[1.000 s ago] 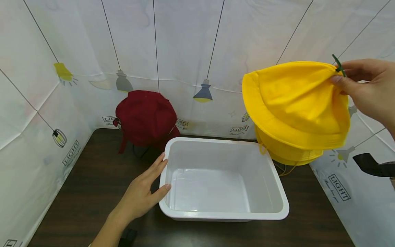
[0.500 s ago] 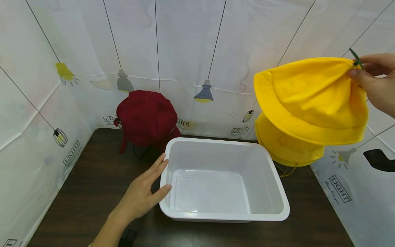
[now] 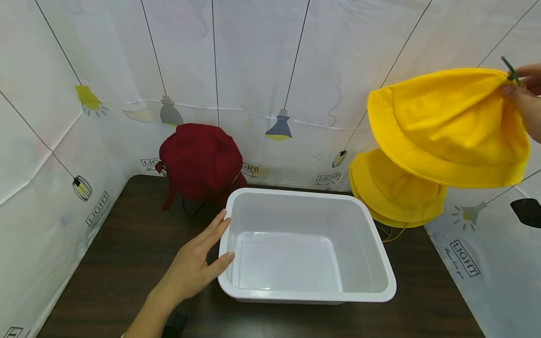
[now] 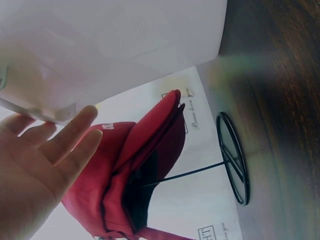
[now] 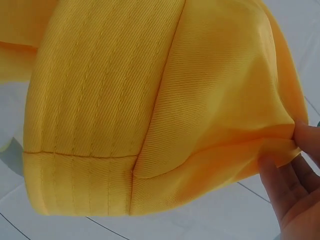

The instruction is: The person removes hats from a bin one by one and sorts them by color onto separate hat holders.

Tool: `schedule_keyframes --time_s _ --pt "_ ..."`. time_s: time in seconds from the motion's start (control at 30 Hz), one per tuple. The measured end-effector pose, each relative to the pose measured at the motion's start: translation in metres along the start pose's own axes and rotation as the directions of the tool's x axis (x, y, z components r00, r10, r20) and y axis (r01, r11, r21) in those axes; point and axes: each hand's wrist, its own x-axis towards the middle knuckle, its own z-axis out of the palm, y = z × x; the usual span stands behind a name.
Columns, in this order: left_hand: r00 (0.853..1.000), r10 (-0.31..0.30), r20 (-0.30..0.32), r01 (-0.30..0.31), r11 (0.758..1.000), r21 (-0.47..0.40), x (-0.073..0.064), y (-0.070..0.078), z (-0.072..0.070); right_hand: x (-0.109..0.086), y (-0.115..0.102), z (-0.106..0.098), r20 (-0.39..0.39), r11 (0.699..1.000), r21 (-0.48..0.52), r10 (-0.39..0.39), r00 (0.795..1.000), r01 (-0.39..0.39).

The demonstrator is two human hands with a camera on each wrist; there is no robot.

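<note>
My right hand (image 3: pixel 530 96) pinches the crown of a yellow bucket hat (image 3: pixel 448 126) beside its green stem-like tip (image 3: pixel 510 71). The hat hangs tilted, its brim facing left and down. In the right wrist view the stitched brim and crown of the yellow bucket hat (image 5: pixel 200 90) fill most of the picture, with fingertips gathering the cloth. Below it, partly covered, sits a second yellow hat (image 3: pixel 399 192) behind the tub's right corner. My left hand (image 3: pixel 192 263), fingers spread and straight, rests on the left rim of a white plastic tub (image 3: pixel 313 295).
A dark red cap (image 3: pixel 200 162) stands at the back left on a black wire stand (image 4: pixel 235 160). The dark wooden table (image 3: pixel 127 263) meets a white printed curtain (image 3: pixel 253 56) behind. A black object (image 3: pixel 527 212) shows at the right edge. Yellow cords hang under the second hat.
My right hand has moved right and up with the yellow bucket hat, uncovering more of the second yellow hat. My left hand and the tub stay in place.
</note>
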Motion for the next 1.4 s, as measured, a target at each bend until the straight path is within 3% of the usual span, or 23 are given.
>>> schedule_keyframes --time_s 0.13,0.27,0.4,0.77,1.17,1.4 --pt "1.000 -0.002 0.000 0.002 1.000 -0.009 0.000 0.000 0.000 -0.004 0.004 0.006 -0.006 0.998 -0.043 0.047 0.999 -0.048" --pt "1.000 -0.005 -0.002 0.005 1.000 -0.014 0.000 0.001 0.001 -0.007 0.013 0.012 0.023 0.999 -0.050 -0.021 1.000 0.022" --pt "1.000 -0.006 -0.003 0.006 1.000 -0.009 0.000 0.000 0.001 -0.009 0.024 0.019 0.101 0.996 -0.036 -0.077 0.992 0.081" --pt "1.000 -0.026 0.007 0.026 1.000 -0.017 -0.002 0.001 0.000 -0.013 0.051 0.037 0.246 1.000 -0.011 -0.015 0.969 0.018" --pt "1.000 -0.006 -0.001 0.006 1.000 0.001 -0.001 0.000 0.000 -0.019 0.071 0.050 0.294 0.999 -0.020 0.031 0.955 -0.026" --pt "1.000 0.001 -0.005 -0.001 1.000 0.000 0.000 -0.001 0.000 -0.021 0.074 0.057 0.324 0.999 0.029 -0.022 0.946 0.013"
